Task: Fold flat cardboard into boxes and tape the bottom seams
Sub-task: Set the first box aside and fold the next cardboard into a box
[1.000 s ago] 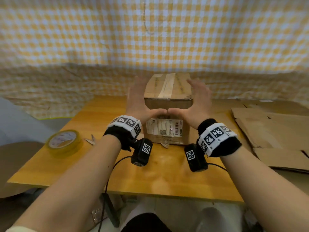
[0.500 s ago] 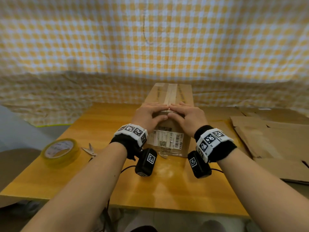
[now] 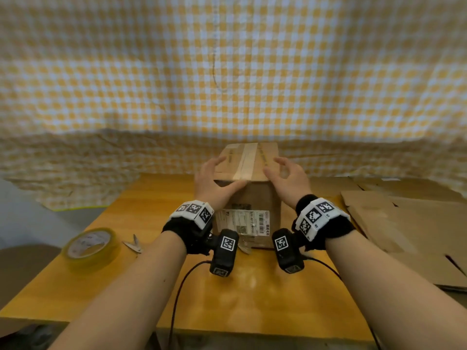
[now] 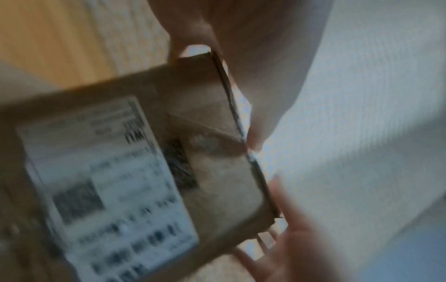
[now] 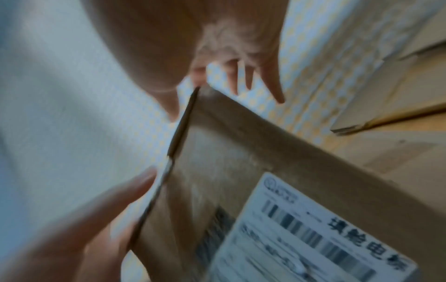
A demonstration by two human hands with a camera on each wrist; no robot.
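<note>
No grip was held on the box (image 3: 249, 188): the left hand (image 3: 211, 180) was spread, its thumb laid along the near top edge and its fingers raised off the left side, while the right hand (image 3: 286, 179) hovered just off the right top edge with fingers loosely curled round nothing. Half a second before, both hands had been pressed flat over the near end of the tape strip (image 3: 246, 160); they had since been lifted and parted. From this it was judged that the seam had been smoothed down and that this box was nearly done. Between the two hands the box stood upright on the table (image 3: 252, 299), its taped face upward and its label toward the wearer. Left of the left hand, well apart, lay the tape roll (image 3: 89, 247) and the scissors (image 3: 133, 245); right of the right hand lay the flat cardboard (image 3: 404, 223). Bare tabletop was left nearer than both wrists, and the checked cloth (image 3: 227, 72) hung close behind the box.
</note>
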